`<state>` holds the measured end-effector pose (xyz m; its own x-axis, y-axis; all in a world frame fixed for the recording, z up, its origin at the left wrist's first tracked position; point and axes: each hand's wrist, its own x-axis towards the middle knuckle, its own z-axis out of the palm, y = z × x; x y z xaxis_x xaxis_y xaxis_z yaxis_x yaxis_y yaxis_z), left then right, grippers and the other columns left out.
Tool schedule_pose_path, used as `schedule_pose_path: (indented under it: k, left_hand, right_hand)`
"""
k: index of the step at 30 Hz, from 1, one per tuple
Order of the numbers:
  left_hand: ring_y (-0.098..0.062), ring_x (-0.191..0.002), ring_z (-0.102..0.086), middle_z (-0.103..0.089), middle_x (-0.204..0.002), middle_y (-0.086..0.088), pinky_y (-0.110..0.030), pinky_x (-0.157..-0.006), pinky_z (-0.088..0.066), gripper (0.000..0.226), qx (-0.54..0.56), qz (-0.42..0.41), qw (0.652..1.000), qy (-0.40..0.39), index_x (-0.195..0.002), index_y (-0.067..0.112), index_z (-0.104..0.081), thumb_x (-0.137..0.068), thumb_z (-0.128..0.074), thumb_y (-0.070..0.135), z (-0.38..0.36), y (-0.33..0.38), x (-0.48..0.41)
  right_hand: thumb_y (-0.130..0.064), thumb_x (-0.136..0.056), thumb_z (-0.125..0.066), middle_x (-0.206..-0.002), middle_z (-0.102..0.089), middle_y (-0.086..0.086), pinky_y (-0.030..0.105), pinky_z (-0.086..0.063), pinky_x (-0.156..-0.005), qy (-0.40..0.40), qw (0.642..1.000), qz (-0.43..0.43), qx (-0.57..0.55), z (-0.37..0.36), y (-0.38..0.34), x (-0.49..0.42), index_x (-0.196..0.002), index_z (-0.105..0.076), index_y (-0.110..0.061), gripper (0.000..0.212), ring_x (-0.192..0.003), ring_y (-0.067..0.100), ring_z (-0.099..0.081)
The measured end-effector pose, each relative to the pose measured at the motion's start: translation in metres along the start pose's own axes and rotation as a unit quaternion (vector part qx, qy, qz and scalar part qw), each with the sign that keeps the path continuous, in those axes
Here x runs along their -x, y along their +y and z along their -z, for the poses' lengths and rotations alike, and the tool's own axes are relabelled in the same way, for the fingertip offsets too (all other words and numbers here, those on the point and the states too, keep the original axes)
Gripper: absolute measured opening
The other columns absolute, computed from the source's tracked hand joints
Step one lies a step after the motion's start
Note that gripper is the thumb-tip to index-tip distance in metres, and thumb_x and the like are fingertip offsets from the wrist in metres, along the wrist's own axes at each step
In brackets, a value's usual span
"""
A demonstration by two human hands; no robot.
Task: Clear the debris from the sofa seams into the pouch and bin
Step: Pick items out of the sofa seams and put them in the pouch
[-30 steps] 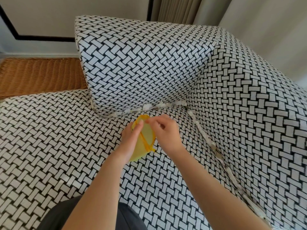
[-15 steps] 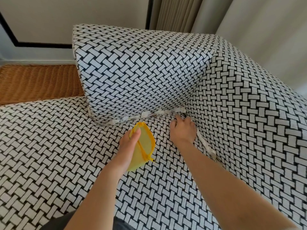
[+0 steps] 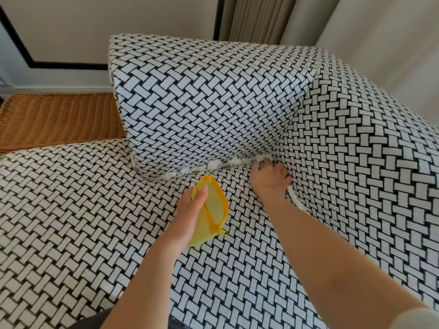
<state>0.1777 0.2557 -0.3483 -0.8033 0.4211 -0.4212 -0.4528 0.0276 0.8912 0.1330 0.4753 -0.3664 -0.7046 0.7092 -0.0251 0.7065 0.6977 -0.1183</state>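
Right hand (image 3: 269,178) has left the mouth of the pouch (image 3: 215,207) and shot out to the far right, and now it's planted in the corner where the back cushion (image 3: 213,103), the side cushion (image 3: 356,162) and the seat (image 3: 83,210) all meet. Its fingers (image 3: 282,173) are bent down into the crevice with the tips right against a white scrap, but I cannot tell whether they have actually pinched anything yet, because the tips are buried in the seam. Left hand (image 3: 190,210) hasn't budged: it grips the yellow pouch by its near-left edge, thumb laid along the rim, and props it up on the seat with the unzipped mouth facing the far seam. That looks deliberate, since it parks the opening just beside the work and keeps each trip from seam to pouch short. And there's plenty left to collect! The debris (image 3: 213,166), white and greyish paper-like bits, is wedged in a line under the back cushion, left of the reaching hand, and more trails along the right-hand seam (image 3: 294,198) towards the near side. So I'd call this early going: one corner under attack, two seams still loaded. No bin is in view from here.
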Motion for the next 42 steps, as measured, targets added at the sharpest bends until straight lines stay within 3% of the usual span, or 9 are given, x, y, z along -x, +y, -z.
schedule_pose_path:
  k: [5,11,15,19,23,28,32,34,42]
  left_hand:
    - [-0.023,-0.116,-0.047,-0.041,-0.134,-0.003,-0.048,-0.1,-0.039,0.101,0.006,0.009,1.0,0.001,-0.137,0.032,-0.028,-0.053,-0.051,0.083,0.003,-0.002,-0.003]
    - [-0.007,-0.103,-0.047,-0.042,-0.121,0.011,-0.03,-0.082,-0.039,0.091,0.023,0.006,1.0,-0.018,-0.137,0.041,-0.023,-0.056,-0.044,0.078,0.005,-0.003,0.0]
    - [-0.003,-0.099,-0.049,-0.047,-0.112,0.015,-0.025,-0.07,-0.042,0.074,0.043,0.003,0.999,-0.025,-0.121,0.043,-0.029,-0.056,-0.046,0.074,0.003,0.002,0.004]
    - [-0.002,-0.099,-0.049,-0.046,-0.111,0.016,-0.024,-0.07,-0.042,0.072,0.039,-0.007,0.999,-0.024,-0.122,0.042,-0.028,-0.058,-0.045,0.072,0.002,0.003,0.005]
    - [-0.004,-0.096,-0.05,-0.048,-0.108,0.016,-0.024,-0.068,-0.042,0.052,0.048,-0.001,0.998,-0.032,-0.107,0.047,-0.034,-0.061,-0.043,0.071,0.001,0.005,0.007]
    - [-0.006,-0.102,-0.05,-0.047,-0.114,0.013,-0.027,-0.072,-0.042,0.063,0.042,-0.007,0.999,-0.027,-0.117,0.041,-0.032,-0.062,-0.045,0.07,0.001,0.005,0.007]
    - [-0.006,-0.1,-0.05,-0.047,-0.111,0.014,-0.027,-0.071,-0.041,0.047,0.039,-0.005,0.999,-0.027,-0.102,0.046,-0.04,-0.062,-0.044,0.07,0.001,0.006,0.009]
    - [-0.007,-0.102,-0.05,-0.047,-0.113,0.013,-0.027,-0.072,-0.042,0.052,0.038,-0.005,0.999,-0.031,-0.107,0.047,-0.038,-0.061,-0.044,0.071,0.001,0.006,0.01]
    - [-0.009,-0.102,-0.049,-0.046,-0.113,0.014,-0.032,-0.077,-0.042,0.054,0.042,-0.004,0.999,-0.03,-0.108,0.049,-0.036,-0.06,-0.045,0.073,0.001,0.003,0.005]
  right_hand:
    - [-0.048,-0.091,-0.025,-0.133,-0.041,0.02,0.045,-0.026,-0.098,0.003,1.0,0.004,-0.007,0.002,-0.004,-0.004,-0.135,-0.038,-0.022,0.053,-0.122,0.033,-0.035]
    - [-0.048,-0.091,-0.025,-0.133,-0.04,0.02,0.045,-0.026,-0.098,0.001,1.0,0.002,0.016,0.0,-0.009,-0.01,-0.132,-0.043,-0.02,0.053,-0.122,0.034,-0.034]
    - [-0.048,-0.091,-0.023,-0.135,-0.037,0.019,0.045,-0.025,-0.099,-0.016,1.0,0.001,0.023,-0.001,-0.01,-0.012,-0.133,-0.042,-0.021,0.054,-0.123,0.034,-0.032]
    - [-0.045,-0.092,-0.028,-0.133,-0.041,0.019,0.044,-0.026,-0.099,0.003,1.0,0.0,-0.007,-0.001,-0.01,-0.013,-0.132,-0.042,-0.017,0.051,-0.122,0.033,-0.034]
    - [-0.043,-0.091,-0.038,-0.126,-0.047,0.016,0.043,-0.03,-0.095,0.03,0.998,0.003,-0.048,-0.002,-0.009,-0.014,-0.123,-0.05,-0.017,0.043,-0.117,0.032,-0.04]
    - [-0.046,-0.085,-0.05,-0.117,-0.052,0.011,0.041,-0.032,-0.092,0.044,0.995,-0.001,-0.089,-0.002,-0.011,-0.016,-0.11,-0.06,-0.018,0.038,-0.112,0.03,-0.044]
    - [-0.038,-0.089,-0.05,-0.116,-0.051,0.011,0.042,-0.032,-0.093,0.05,0.993,-0.003,-0.109,-0.003,-0.01,-0.017,-0.11,-0.062,-0.02,0.031,-0.112,0.031,-0.044]
    - [-0.032,-0.091,-0.047,-0.117,-0.051,0.011,0.042,-0.032,-0.093,0.054,0.992,-0.001,-0.115,-0.003,-0.01,-0.017,-0.111,-0.061,-0.019,0.028,-0.112,0.031,-0.044]
    - [-0.04,-0.087,-0.052,-0.124,-0.046,0.008,0.041,-0.027,-0.098,-0.003,0.993,0.023,-0.113,-0.001,-0.008,-0.022,-0.114,-0.062,-0.028,0.031,-0.118,0.029,-0.039]
